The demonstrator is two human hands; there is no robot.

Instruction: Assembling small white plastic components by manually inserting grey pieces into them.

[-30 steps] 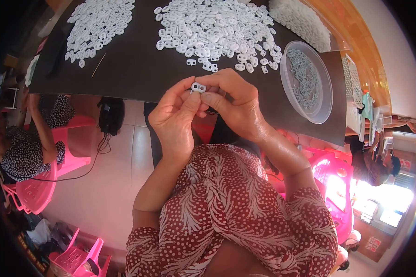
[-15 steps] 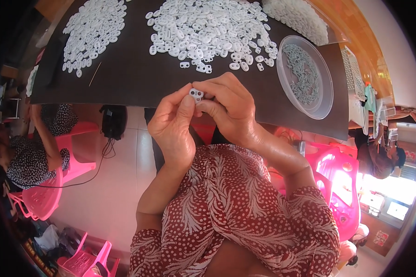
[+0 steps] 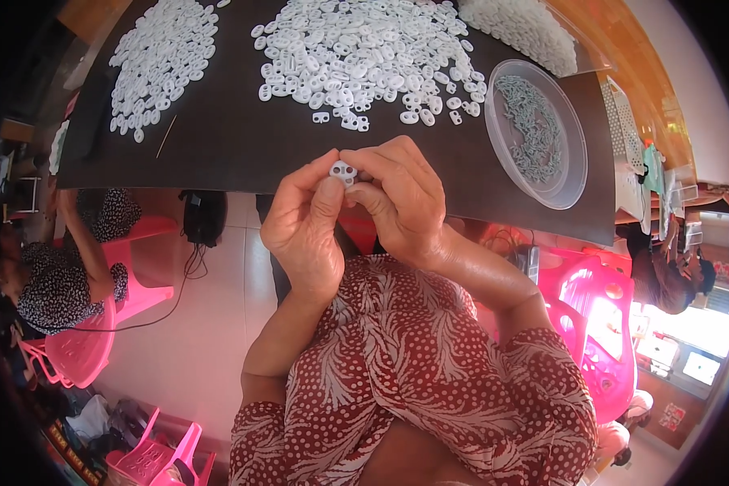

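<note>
A small white plastic cord lock (image 3: 343, 170) with round holes is pinched between my two hands, just off the near edge of the dark table. My left hand (image 3: 304, 231) grips it from the left with thumb and forefinger. On its other side my right hand (image 3: 405, 198) closes on it too, and the fingers hide part of the piece. Beyond my hands lies a large heap of white oval pieces (image 3: 364, 57) with holes. To the right stands a clear round tub (image 3: 577, 162) holding small grey-green springs (image 3: 533, 121).
Another pile of white pieces (image 3: 166, 61) lies far left, near a thin stick (image 3: 167, 136). A clear bag of white parts (image 3: 526, 36) sits far right. A person in a patterned garment (image 3: 57, 283) sits at the left; pink plastic chairs (image 3: 81, 344) stand on the floor.
The cord lock has tilted slightly between my fingers, and its holes show at a different angle. Both hands stay closed on it in nearly the same place.
</note>
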